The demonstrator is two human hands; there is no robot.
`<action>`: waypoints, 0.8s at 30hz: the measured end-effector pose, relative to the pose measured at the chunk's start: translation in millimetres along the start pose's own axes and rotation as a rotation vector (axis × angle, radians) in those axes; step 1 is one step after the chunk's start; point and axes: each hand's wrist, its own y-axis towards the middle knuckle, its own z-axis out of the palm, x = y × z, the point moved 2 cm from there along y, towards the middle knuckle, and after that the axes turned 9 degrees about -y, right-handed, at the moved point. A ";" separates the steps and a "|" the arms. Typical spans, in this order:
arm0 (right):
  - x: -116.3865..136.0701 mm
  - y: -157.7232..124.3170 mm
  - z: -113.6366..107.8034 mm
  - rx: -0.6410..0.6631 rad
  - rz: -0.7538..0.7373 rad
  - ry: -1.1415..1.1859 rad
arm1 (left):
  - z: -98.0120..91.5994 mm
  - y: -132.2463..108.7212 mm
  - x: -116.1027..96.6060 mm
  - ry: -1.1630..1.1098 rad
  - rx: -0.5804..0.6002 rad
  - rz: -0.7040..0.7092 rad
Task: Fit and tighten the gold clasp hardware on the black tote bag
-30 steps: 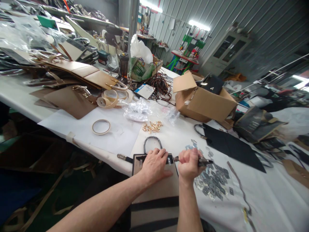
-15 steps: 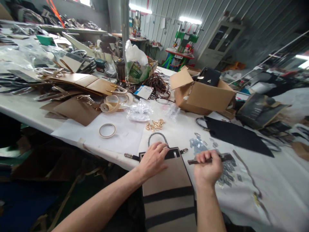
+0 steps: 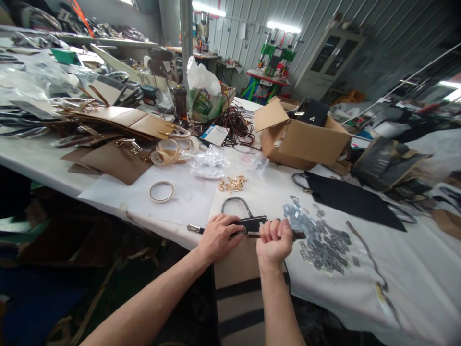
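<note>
A tan bag (image 3: 236, 264) with dark stripes lies over the near table edge, its dark top band (image 3: 254, 224) and looped handle (image 3: 235, 203) facing away from me. My left hand (image 3: 217, 236) rests curled on the left of that top band, pressing it down. My right hand (image 3: 274, 242) is a fist around a dark metal tool (image 3: 297, 234) held level, its tip at the bag's top band. A pile of small grey metal plates (image 3: 319, 241) lies just right of my right hand.
The white table (image 3: 360, 283) carries a tape ring (image 3: 162, 191), gold fittings (image 3: 231, 183), plastic bags (image 3: 207, 162), tan leather pieces (image 3: 118, 161), an open cardboard box (image 3: 300, 139) and a black bag panel (image 3: 351, 201). A strap (image 3: 367, 262) trails at right.
My right hand swung out to the right with the tool, then came back left to the bag's top. The left hand stayed on the bag. The camera shifted slightly.
</note>
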 end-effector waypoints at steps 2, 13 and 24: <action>-5.0 -3.1 0.2 -0.016 -0.032 0.015 | -0.3 0.3 0.4 -0.001 -0.011 -0.017; -12.1 -13.9 14.8 -0.066 -0.204 -0.062 | -2.0 2.9 -2.1 -0.049 -0.021 -0.065; -17.8 -20.6 21.4 -0.029 -0.251 -0.263 | -4.2 3.0 -0.3 -0.072 -0.009 -0.061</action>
